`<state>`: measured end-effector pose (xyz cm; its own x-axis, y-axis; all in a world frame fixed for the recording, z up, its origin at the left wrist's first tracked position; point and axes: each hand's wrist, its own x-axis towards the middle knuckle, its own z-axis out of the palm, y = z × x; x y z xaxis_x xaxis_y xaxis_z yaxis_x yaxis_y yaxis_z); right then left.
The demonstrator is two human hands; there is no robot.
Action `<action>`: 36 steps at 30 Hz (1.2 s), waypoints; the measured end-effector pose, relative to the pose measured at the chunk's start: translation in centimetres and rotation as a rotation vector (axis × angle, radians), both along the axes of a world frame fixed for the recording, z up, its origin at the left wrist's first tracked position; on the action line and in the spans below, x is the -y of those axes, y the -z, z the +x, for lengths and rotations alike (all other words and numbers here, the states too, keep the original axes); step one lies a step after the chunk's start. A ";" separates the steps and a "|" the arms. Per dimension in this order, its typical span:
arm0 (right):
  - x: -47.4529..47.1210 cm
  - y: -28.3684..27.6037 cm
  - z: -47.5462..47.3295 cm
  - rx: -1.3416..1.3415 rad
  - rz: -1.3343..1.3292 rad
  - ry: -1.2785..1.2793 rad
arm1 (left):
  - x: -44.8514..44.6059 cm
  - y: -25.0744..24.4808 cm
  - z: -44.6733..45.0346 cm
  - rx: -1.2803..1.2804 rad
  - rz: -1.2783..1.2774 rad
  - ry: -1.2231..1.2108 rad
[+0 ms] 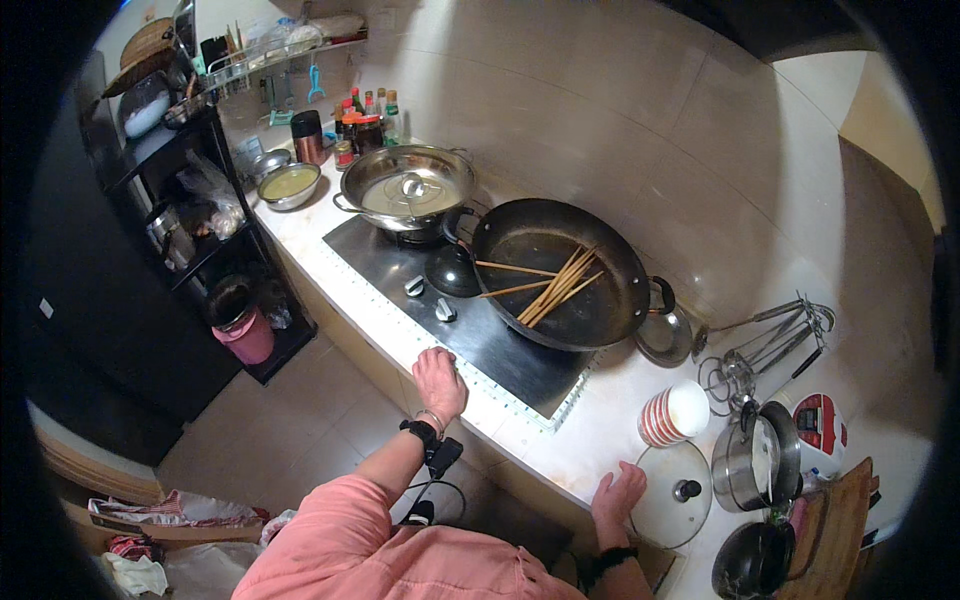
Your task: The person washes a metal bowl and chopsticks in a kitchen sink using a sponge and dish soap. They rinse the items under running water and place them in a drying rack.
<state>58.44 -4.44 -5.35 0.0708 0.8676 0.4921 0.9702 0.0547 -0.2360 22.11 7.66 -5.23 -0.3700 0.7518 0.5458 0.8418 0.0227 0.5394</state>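
My left hand (439,382) rests on the counter's front edge, just in front of the gas hob (525,367), with nothing seen in it. Near the glass lid (667,517) on the right is my right hand (619,495), fingers apart and holding nothing; whether it touches the lid I cannot tell. A large black wok (600,247) stands on the hob with a bundle of wooden chopsticks (562,289) lying inside. Behind it to the left, a steel pan (352,180) holds pale liquid and a ladle (412,186).
Stacked paper cups (667,416), steel pots (739,465), a black pan (739,559), a wooden cutting board (832,525) and wire utensils (780,349) crowd the right. A bowl of yellowish liquid (289,187) and bottles (391,120) stand at the back left, beside a black shelf (202,255).
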 end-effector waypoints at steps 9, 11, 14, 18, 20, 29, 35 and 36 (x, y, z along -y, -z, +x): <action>0.1 -0.6 -0.3 -0.012 -0.031 0.016 | -0.1 0.0 0.0 0.016 -0.008 0.010; 0.1 -0.6 -0.3 -0.012 -0.030 0.017 | -0.1 0.0 0.0 0.022 -0.018 0.011; 0.0 -0.6 -0.3 -0.009 -0.028 0.013 | -0.1 0.0 0.0 0.031 -0.037 0.015; -0.1 -0.4 -0.3 -0.012 -0.009 0.002 | 0.0 -0.1 0.0 0.031 -0.032 0.014; -0.1 -0.3 -0.3 -0.006 -0.002 0.007 | 0.0 -0.1 0.0 0.035 -0.041 0.011; 0.0 -0.3 -0.3 -0.015 0.002 0.012 | -0.1 0.2 0.0 0.042 -0.044 0.015; 0.0 -0.6 -0.3 -0.039 -0.041 0.034 | -0.3 0.5 0.0 0.022 -0.036 0.003; 0.0 -0.6 -0.3 -0.032 -0.031 0.030 | -0.3 0.5 0.0 0.020 -0.033 0.007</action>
